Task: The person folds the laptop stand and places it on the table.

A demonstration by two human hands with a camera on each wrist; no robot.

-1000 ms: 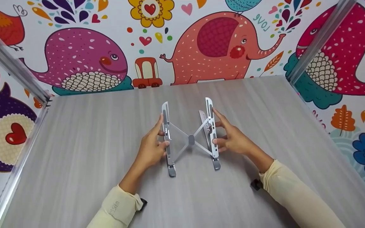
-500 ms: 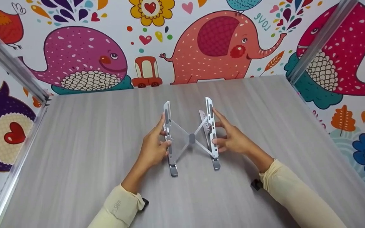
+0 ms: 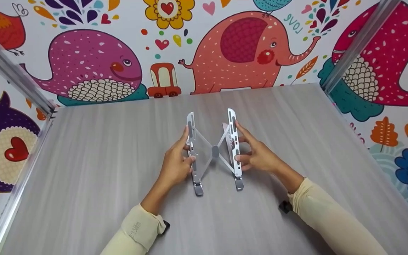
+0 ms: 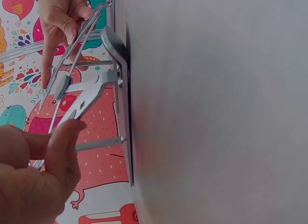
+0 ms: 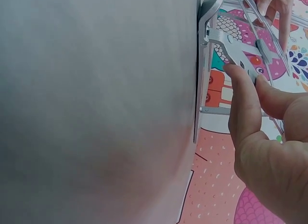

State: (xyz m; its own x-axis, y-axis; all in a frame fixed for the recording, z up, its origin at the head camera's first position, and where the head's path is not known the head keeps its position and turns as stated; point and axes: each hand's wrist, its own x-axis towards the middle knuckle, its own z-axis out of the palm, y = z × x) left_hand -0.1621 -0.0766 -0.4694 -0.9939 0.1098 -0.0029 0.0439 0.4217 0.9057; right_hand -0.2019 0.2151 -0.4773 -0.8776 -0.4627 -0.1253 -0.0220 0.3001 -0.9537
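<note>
A silver folding laptop stand (image 3: 215, 152) stands on the table in the head view, its two long rails joined by crossed struts at a grey centre hub. My left hand (image 3: 177, 161) grips the left rail, thumb on the near inner side and fingers along the outside. On the opposite rail, my right hand (image 3: 260, 156) pinches in the same way, index finger stretched toward the far end. The left wrist view shows the thumb and fingers of the left hand (image 4: 38, 176) on the raised sloping rail, above a base bar (image 4: 126, 123) lying along the tabletop.
A grey wood-grain table (image 3: 101, 152) spreads around the stand. Behind it rises a printed wall with a coral elephant (image 3: 239, 53) and a purple whale (image 3: 94, 63). Metal frame posts (image 3: 360, 46) stand at the corners.
The left hand has moved its rail to the right, and the right hand has shifted slightly left. The two rails are closer together, and the crossed struts span a narrower width.
</note>
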